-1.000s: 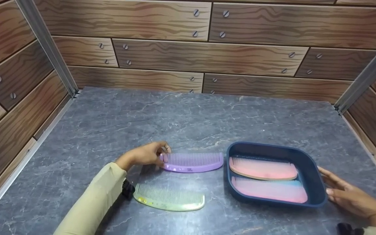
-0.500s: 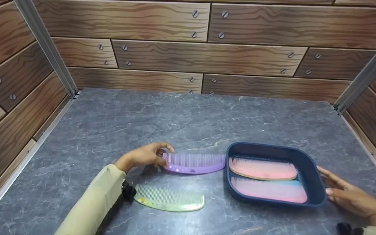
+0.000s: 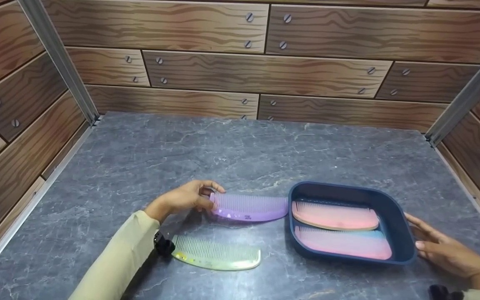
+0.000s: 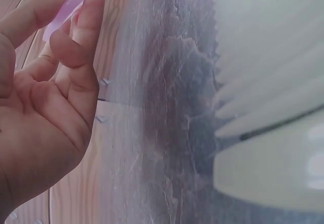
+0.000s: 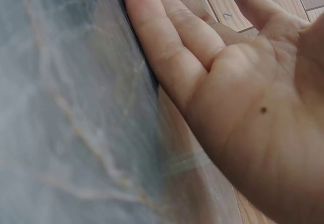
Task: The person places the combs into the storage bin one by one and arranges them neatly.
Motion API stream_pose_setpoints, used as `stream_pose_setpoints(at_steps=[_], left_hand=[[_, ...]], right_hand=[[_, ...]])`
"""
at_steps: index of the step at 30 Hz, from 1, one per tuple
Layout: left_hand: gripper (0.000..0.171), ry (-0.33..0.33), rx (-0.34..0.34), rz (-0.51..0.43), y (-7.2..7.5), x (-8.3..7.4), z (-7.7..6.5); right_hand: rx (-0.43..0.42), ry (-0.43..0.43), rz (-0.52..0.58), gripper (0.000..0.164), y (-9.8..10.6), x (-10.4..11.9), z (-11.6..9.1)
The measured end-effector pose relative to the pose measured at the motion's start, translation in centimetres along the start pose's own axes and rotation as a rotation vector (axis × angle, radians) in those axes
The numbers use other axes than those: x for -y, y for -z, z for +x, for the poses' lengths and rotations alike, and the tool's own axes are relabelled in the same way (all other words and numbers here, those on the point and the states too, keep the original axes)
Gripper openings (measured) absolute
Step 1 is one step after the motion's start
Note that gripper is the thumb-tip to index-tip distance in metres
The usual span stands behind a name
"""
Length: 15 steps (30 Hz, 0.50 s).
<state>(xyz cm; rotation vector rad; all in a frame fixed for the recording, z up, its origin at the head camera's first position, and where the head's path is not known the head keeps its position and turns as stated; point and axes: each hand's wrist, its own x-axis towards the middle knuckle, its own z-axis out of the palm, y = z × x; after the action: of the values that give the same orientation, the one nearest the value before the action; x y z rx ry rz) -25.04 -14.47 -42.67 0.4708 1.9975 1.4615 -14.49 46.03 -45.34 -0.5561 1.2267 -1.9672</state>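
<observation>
My left hand [image 3: 185, 196] pinches the left end of a purple comb [image 3: 250, 208], its teeth pointing away from me. The comb's other end is right at the left wall of a dark blue tray [image 3: 352, 186]. In the left wrist view thumb and fingertips close on the purple comb [image 4: 76, 4]. Two pink combs lie side by side in the tray: a far one [image 3: 336, 216] and a near one [image 3: 344, 242] with a bluish part. My right hand [image 3: 452, 252] rests against the tray's right side with its fingers extended. The right wrist view shows its palm [image 5: 243, 87].
A pale green comb [image 3: 217, 253] lies on the grey marbled table [image 3: 223, 150], just right of the left wrist. It looms large in the left wrist view. Wood-patterned panels [image 3: 206, 71] wall the table at the back and sides, with metal posts at the corners.
My left hand has shifted slightly right with the purple comb, whose right end has come up to the tray's wall. Its left end looks a little raised. Right hand and tray have stayed put.
</observation>
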Motion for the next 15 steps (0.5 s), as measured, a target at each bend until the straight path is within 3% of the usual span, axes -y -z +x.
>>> stream_pose_setpoints(at_steps=[15], left_hand=[[0.051,-0.060,-0.091,-0.070,0.54,-0.59,-0.91]], right_hand=[[-0.025,-0.003,-0.054,0.071,0.11,-0.04,-0.14]])
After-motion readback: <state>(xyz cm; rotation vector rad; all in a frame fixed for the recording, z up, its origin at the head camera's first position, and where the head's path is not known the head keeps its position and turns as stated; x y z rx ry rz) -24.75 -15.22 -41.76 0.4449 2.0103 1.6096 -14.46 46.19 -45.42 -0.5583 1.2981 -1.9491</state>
